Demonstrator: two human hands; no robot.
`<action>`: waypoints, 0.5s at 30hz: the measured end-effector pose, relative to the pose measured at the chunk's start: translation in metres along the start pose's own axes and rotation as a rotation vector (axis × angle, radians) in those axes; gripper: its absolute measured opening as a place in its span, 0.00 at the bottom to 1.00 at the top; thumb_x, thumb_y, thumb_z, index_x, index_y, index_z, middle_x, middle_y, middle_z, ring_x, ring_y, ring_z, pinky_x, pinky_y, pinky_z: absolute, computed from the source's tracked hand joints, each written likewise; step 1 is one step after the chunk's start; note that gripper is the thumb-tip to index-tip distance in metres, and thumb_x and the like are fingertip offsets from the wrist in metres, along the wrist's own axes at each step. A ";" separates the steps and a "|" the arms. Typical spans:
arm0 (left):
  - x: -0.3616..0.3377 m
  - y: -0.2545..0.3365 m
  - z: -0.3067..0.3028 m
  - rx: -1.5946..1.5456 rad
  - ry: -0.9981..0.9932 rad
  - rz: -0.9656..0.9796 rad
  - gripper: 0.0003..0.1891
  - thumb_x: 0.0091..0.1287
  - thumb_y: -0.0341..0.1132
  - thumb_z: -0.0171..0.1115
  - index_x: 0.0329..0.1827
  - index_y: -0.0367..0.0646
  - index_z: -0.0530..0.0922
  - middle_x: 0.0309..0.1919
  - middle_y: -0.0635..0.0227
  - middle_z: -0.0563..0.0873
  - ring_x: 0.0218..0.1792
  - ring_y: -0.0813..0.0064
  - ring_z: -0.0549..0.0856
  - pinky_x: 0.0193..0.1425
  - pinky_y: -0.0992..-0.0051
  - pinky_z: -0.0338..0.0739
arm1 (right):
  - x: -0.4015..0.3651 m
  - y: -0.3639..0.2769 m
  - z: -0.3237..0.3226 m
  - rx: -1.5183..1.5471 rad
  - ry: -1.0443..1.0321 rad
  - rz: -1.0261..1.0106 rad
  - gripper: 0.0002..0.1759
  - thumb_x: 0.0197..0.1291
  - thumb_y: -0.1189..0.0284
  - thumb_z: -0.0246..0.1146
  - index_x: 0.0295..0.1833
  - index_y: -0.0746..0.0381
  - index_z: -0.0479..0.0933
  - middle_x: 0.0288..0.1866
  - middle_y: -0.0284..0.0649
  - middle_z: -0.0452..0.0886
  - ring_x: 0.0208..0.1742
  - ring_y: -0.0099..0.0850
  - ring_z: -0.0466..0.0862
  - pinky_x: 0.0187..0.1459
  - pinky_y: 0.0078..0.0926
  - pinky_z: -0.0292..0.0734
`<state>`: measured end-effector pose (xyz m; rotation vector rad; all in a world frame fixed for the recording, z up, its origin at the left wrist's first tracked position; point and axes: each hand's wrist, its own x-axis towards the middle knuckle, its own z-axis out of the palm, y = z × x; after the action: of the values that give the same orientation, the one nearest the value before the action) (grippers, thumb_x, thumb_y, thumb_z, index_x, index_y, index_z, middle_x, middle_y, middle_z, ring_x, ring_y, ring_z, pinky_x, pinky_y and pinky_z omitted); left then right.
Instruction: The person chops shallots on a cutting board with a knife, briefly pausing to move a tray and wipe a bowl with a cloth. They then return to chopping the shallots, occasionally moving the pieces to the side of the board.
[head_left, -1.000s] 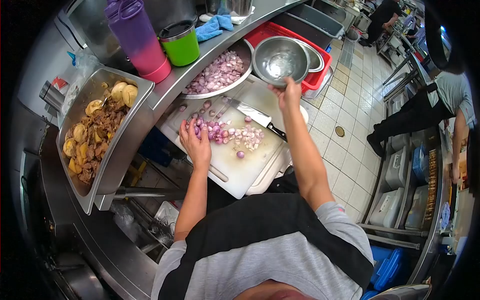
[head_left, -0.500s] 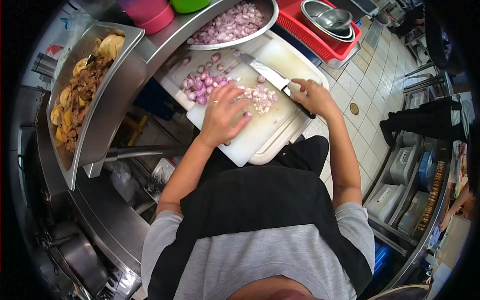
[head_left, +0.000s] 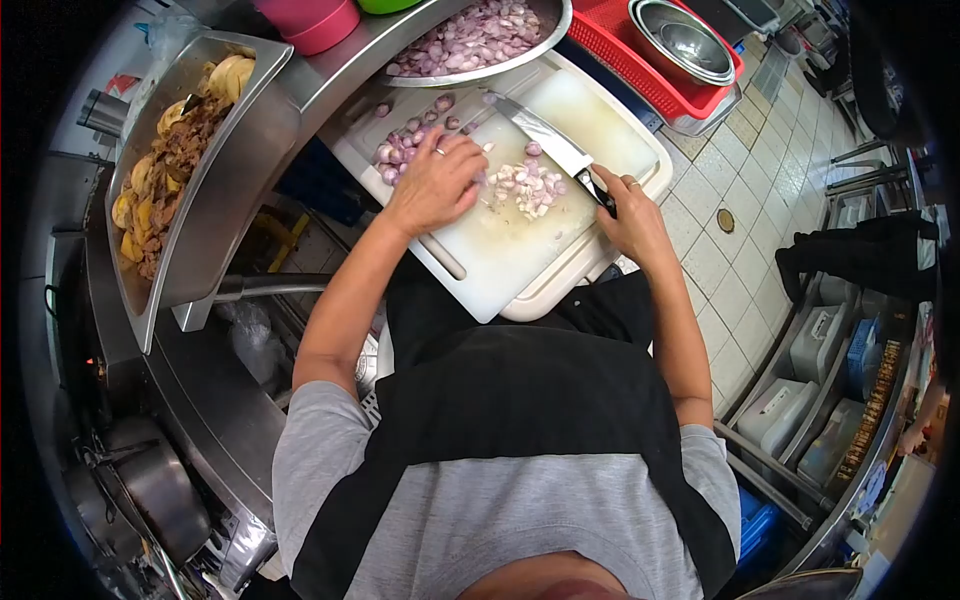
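A white cutting board [head_left: 478, 262] lies under both hands. My right hand [head_left: 632, 212] is closed round the black handle of a large knife [head_left: 541, 131], whose blade lies flat over the board and points up and left. My left hand [head_left: 438, 187] rests at the board's left side by whole purple shallots [head_left: 397, 152], its fingers bent and close together; what lies under the fingertips is hidden. Chopped pale shallot pieces [head_left: 530, 188] are heaped between the hands. One whole shallot [head_left: 533, 148] sits just above that heap, beside the blade.
A large metal bowl of peeled shallots [head_left: 478, 40] stands beyond the board. At the left is a deep metal pan [head_left: 237, 166] of cooked food. A red basket [head_left: 690, 97] with metal bowls [head_left: 684, 42] stands at the upper right. Part of another person's dark clothing [head_left: 862, 256] shows at the right.
My right hand has closed round the knife handle, where its fingers were spread over it. My left hand has moved up and left to the whole shallots, and its fingers have drawn together.
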<state>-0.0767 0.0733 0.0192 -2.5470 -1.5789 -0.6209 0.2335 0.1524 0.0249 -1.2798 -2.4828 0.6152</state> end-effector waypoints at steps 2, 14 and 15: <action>-0.003 -0.014 -0.002 0.042 0.079 -0.007 0.18 0.55 0.32 0.66 0.51 0.44 0.79 0.51 0.62 0.80 0.60 0.61 0.78 0.73 0.50 0.61 | -0.003 0.000 0.000 0.035 0.011 0.007 0.33 0.55 0.73 0.62 0.70 0.54 0.69 0.50 0.54 0.79 0.49 0.51 0.83 0.53 0.45 0.77; 0.004 -0.088 0.009 0.018 0.086 -0.204 0.14 0.62 0.34 0.63 0.50 0.41 0.80 0.54 0.59 0.82 0.54 0.57 0.81 0.58 0.62 0.75 | -0.034 -0.021 -0.026 0.097 -0.068 0.092 0.29 0.54 0.71 0.58 0.64 0.62 0.72 0.44 0.61 0.83 0.46 0.56 0.84 0.51 0.48 0.77; 0.009 -0.086 0.006 0.112 0.101 -0.146 0.14 0.62 0.34 0.63 0.50 0.42 0.80 0.53 0.60 0.82 0.53 0.57 0.81 0.58 0.62 0.75 | -0.037 -0.022 -0.029 0.090 -0.082 0.099 0.27 0.55 0.71 0.59 0.63 0.62 0.73 0.42 0.61 0.83 0.44 0.56 0.84 0.50 0.49 0.78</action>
<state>-0.1469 0.1223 0.0047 -2.2994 -1.7242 -0.6447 0.2514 0.1180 0.0588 -1.3751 -2.4371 0.8098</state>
